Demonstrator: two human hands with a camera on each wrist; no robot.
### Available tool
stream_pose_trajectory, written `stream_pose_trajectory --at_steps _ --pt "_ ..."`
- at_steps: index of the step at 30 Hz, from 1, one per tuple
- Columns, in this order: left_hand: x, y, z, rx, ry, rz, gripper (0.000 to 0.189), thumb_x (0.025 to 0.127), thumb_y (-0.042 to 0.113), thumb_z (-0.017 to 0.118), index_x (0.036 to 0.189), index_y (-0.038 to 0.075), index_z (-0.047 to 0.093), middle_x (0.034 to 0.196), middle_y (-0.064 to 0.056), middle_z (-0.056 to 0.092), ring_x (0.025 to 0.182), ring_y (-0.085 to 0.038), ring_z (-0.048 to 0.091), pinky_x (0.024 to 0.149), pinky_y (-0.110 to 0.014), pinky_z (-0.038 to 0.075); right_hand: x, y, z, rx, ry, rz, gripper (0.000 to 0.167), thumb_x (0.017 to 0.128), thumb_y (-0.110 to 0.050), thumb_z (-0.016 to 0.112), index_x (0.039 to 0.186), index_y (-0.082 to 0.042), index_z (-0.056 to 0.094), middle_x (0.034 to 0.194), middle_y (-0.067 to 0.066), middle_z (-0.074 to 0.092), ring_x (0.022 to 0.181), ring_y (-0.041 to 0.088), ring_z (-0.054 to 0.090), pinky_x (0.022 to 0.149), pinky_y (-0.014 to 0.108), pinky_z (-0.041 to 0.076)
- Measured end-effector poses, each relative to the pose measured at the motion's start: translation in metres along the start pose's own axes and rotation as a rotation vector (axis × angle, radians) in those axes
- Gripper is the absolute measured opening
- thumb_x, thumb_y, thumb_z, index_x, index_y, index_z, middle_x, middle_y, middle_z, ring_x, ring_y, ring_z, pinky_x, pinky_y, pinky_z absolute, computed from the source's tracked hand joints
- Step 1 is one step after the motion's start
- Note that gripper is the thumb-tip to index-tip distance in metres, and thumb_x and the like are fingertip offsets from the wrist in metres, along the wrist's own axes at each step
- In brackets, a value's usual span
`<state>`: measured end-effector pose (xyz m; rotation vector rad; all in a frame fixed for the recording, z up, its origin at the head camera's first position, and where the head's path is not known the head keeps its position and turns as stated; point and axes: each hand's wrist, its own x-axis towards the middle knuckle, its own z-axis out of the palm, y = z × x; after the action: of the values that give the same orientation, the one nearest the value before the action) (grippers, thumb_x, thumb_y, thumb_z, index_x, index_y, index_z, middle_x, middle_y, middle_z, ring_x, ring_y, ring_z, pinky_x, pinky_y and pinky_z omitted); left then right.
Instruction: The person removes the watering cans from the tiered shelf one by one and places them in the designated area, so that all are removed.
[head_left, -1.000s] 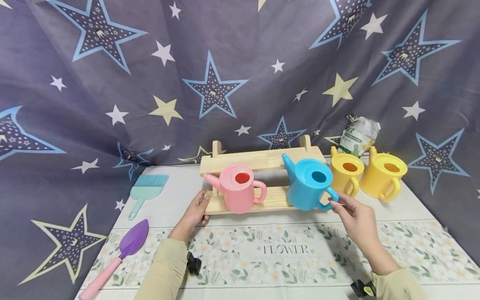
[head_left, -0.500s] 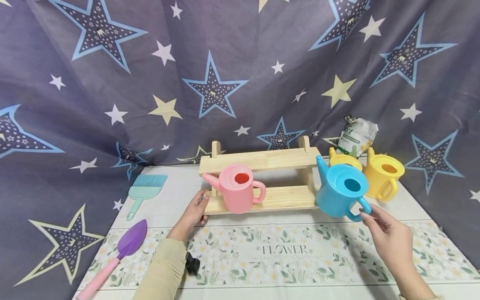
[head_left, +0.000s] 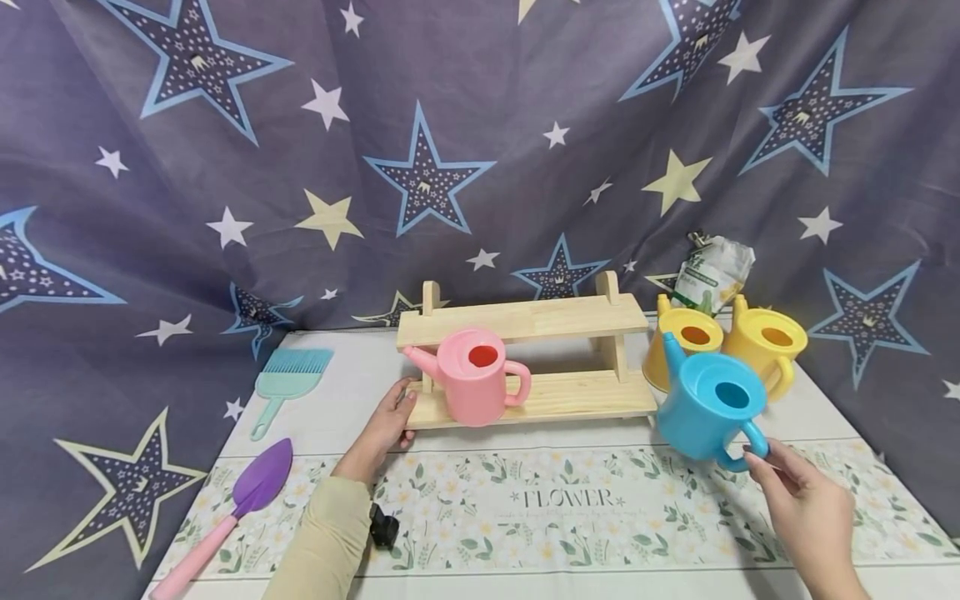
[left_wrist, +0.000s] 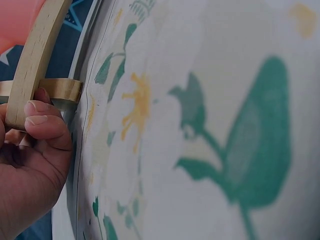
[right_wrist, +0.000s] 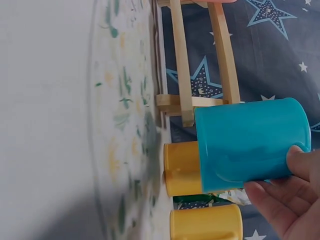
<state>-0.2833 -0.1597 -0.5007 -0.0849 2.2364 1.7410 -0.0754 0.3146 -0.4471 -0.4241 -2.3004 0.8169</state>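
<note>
In the head view my right hand (head_left: pixel 806 508) pinches the handle of a blue watering can (head_left: pixel 705 417), held off the table to the right of a two-tier wooden shelf (head_left: pixel 570 404). In the right wrist view the blue can (right_wrist: pixel 255 142) overlaps one yellow can behind it. My left hand (head_left: pixel 386 425) grips the left end of the lower shelf board; in the left wrist view its fingers (left_wrist: pixel 47 120) curl round the board's end. A pink watering can (head_left: pixel 474 387) stands on the lower tier, spout to the left.
Two yellow watering cans (head_left: pixel 761 337) stand right of the shelf, with a white-and-green bag (head_left: pixel 712 271) behind them. To the left lie a teal brush (head_left: pixel 288 379) and a purple trowel with pink handle (head_left: pixel 258 483). A star-patterned curtain (head_left: pixel 480 142) hangs behind.
My right hand has carried the blue watering can from in front of the shelf's right end to the right and nearer to me. My left hand has stayed on the shelf.
</note>
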Motion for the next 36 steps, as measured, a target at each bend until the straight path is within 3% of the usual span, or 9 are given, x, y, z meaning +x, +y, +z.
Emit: stream_pose_trajectory --at_steps 14,16,18,22,26,30,32,34,36 --pt "-0.001 0.0 0.0 0.018 0.007 0.012 0.051 0.107 0.034 0.035 0.154 0.02 0.023 0.067 -0.003 0.052 0.05 -0.012 0.045 0.042 -0.023 0.039 -0.009 0.017 0.001 -0.039 -0.087 0.129 0.032 0.087 -0.006 0.074 0.115 0.007 0.067 0.1 0.028 0.068 0.06 -0.03 0.039 0.051 0.001 0.041" --pt "-0.001 0.0 0.0 0.019 0.007 0.015 0.051 0.107 0.034 0.035 0.155 0.02 0.023 0.067 -0.003 0.052 0.05 -0.012 0.045 0.042 -0.023 0.039 -0.008 0.02 0.002 -0.056 -0.112 0.163 0.033 0.088 -0.007 0.073 0.117 0.008 0.066 0.103 0.029 0.067 0.058 -0.018 0.053 0.05 0.008 0.046" --pt "-0.001 0.0 0.0 0.02 0.007 0.017 0.052 0.107 0.035 0.035 0.155 0.02 0.023 0.068 -0.003 0.053 0.05 -0.012 0.046 0.042 -0.023 0.04 -0.007 0.024 0.003 -0.07 -0.136 0.203 0.035 0.089 -0.008 0.072 0.119 0.01 0.064 0.105 0.031 0.066 0.06 0.003 0.066 0.049 0.018 0.052" --pt "-0.001 0.001 0.0 0.022 0.004 0.018 0.052 0.107 0.035 0.035 0.155 0.02 0.022 0.068 -0.003 0.053 0.05 -0.012 0.046 0.042 -0.023 0.04 -0.006 0.03 0.004 -0.1 -0.168 0.249 0.035 0.091 -0.007 0.07 0.119 0.012 0.062 0.109 0.033 0.063 0.078 0.04 0.07 0.053 0.033 0.056" --pt "-0.001 0.001 0.001 0.018 0.004 0.014 0.052 0.107 0.035 0.035 0.155 0.02 0.022 0.068 -0.003 0.052 0.05 -0.012 0.046 0.042 -0.023 0.04 -0.005 0.027 0.001 -0.128 -0.167 0.214 0.037 0.09 -0.01 0.072 0.12 0.01 0.062 0.113 0.031 0.063 0.094 0.045 0.066 0.062 0.036 0.057" --pt "-0.001 0.002 0.0 0.012 0.005 0.013 0.051 0.107 0.035 0.035 0.155 0.021 0.022 0.068 -0.003 0.053 0.05 -0.012 0.045 0.042 -0.023 0.039 -0.002 0.01 -0.005 -0.125 -0.088 0.136 0.045 0.088 -0.013 0.075 0.127 0.004 0.061 0.118 0.027 0.063 0.104 0.044 0.063 0.078 0.045 0.053" --pt "-0.001 0.002 0.0 0.01 0.002 0.017 0.051 0.107 0.035 0.035 0.155 0.021 0.023 0.068 -0.003 0.053 0.05 -0.012 0.045 0.042 -0.023 0.039 0.0 -0.002 -0.006 -0.103 -0.037 0.092 0.046 0.086 -0.012 0.076 0.128 0.001 0.061 0.119 0.024 0.064 0.107 0.036 0.064 0.085 0.037 0.052" --pt "-0.001 0.002 0.001 0.002 0.002 0.015 0.05 0.107 0.034 0.035 0.154 0.021 0.024 0.068 -0.003 0.052 0.05 -0.012 0.045 0.042 -0.023 0.039 0.004 -0.015 -0.004 -0.058 -0.009 0.042 0.045 0.085 -0.011 0.077 0.127 -0.002 0.063 0.118 0.02 0.065 0.107 0.02 0.065 0.087 0.02 0.05" --pt "-0.002 0.002 0.001 0.002 0.002 0.016 0.05 0.107 0.034 0.035 0.154 0.021 0.024 0.068 -0.003 0.052 0.05 -0.012 0.045 0.041 -0.022 0.039 0.008 -0.028 0.001 -0.009 0.004 -0.02 0.042 0.084 -0.01 0.078 0.124 -0.004 0.066 0.115 0.017 0.068 0.105 0.017 0.065 0.083 0.004 0.041"
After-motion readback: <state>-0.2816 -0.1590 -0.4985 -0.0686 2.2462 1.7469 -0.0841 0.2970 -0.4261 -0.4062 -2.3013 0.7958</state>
